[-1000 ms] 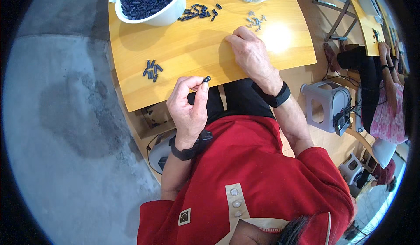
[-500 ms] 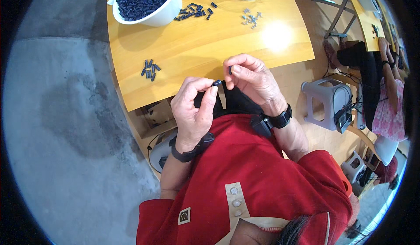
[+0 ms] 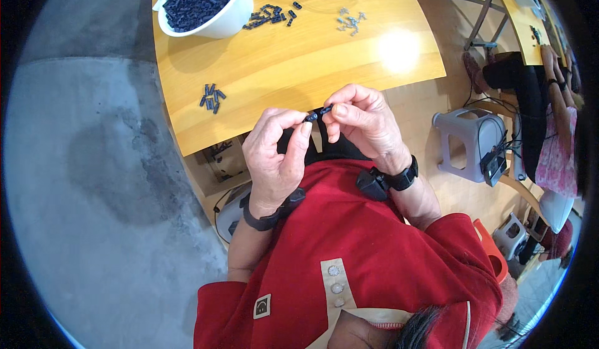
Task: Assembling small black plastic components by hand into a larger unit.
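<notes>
two hands meet just off the near edge of the wooden table (image 3: 299,68), above the lap. left hand (image 3: 274,155) and right hand (image 3: 365,121) both pinch one small dark part (image 3: 318,113) between fingertips. bare tabletop lies between them and the white bowl (image 3: 234,18) of dark pieces. the part's shape is too small to make out; the bowl is cut off at the top.
</notes>
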### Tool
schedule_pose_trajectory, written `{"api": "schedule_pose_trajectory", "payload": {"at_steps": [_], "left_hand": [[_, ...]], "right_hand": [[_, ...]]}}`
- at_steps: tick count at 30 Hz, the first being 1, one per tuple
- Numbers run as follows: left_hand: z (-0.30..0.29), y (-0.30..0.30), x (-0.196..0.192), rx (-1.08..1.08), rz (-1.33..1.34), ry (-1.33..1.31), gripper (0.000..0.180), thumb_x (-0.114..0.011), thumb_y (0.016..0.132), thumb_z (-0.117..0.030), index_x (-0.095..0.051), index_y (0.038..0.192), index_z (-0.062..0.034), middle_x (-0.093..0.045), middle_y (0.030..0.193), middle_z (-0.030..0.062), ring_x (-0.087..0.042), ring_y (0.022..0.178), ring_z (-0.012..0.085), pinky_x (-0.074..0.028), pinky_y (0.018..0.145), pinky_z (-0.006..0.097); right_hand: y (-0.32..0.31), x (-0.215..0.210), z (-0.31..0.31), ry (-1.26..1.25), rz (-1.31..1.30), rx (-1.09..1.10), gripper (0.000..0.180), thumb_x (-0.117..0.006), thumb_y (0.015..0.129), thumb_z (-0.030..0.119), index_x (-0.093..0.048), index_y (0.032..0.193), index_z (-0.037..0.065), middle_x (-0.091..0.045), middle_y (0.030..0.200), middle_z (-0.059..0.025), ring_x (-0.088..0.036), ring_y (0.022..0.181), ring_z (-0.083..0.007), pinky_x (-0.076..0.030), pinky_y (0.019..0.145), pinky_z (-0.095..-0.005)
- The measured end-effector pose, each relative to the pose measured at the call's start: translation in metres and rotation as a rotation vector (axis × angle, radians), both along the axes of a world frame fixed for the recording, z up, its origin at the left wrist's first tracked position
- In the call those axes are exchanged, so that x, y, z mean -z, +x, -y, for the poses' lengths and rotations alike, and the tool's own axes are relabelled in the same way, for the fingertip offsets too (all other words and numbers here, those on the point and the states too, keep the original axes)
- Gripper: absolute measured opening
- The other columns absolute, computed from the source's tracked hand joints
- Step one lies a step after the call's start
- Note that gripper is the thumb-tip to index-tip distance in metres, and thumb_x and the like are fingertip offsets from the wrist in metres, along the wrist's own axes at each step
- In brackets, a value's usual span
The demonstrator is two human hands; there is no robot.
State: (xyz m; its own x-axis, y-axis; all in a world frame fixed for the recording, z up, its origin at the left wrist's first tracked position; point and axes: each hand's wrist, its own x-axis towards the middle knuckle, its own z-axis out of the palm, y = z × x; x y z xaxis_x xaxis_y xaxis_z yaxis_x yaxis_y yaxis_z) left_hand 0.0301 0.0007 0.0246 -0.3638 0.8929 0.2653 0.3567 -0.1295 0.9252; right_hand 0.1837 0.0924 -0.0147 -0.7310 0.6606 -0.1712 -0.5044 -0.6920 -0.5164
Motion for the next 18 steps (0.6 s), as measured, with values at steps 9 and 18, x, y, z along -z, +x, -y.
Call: {"api": "schedule_pose_trajectory", "payload": {"at_steps": [9,18], "left_hand": [[0.000,0.001,-0.006,0.013,-0.070,-0.017,0.007,-0.067,0.085,0.002,-0.064,0.091,0.0027,-0.063,0.086,0.0090,-0.059,0.078,0.0163,-0.046,0.072,0.026],[0.002,-0.001,-0.010,0.050,-0.150,-0.033,0.007,-0.067,0.085,0.000,-0.063,0.090,0.0022,-0.063,0.084,0.0097,-0.060,0.074,0.0172,-0.046,0.069,0.027]], "right_hand": [[0.001,-0.007,0.007,0.270,0.111,0.113,0.013,-0.069,0.089,0.002,-0.067,0.101,-0.002,-0.071,0.086,-0.0111,-0.069,0.073,-0.0150,-0.059,0.065,-0.0280],[0.006,-0.013,0.004,0.429,0.188,0.075,0.010,-0.070,0.088,0.002,-0.068,0.098,-0.001,-0.069,0.082,-0.0082,-0.068,0.072,-0.0136,-0.056,0.063,-0.0247]]}}
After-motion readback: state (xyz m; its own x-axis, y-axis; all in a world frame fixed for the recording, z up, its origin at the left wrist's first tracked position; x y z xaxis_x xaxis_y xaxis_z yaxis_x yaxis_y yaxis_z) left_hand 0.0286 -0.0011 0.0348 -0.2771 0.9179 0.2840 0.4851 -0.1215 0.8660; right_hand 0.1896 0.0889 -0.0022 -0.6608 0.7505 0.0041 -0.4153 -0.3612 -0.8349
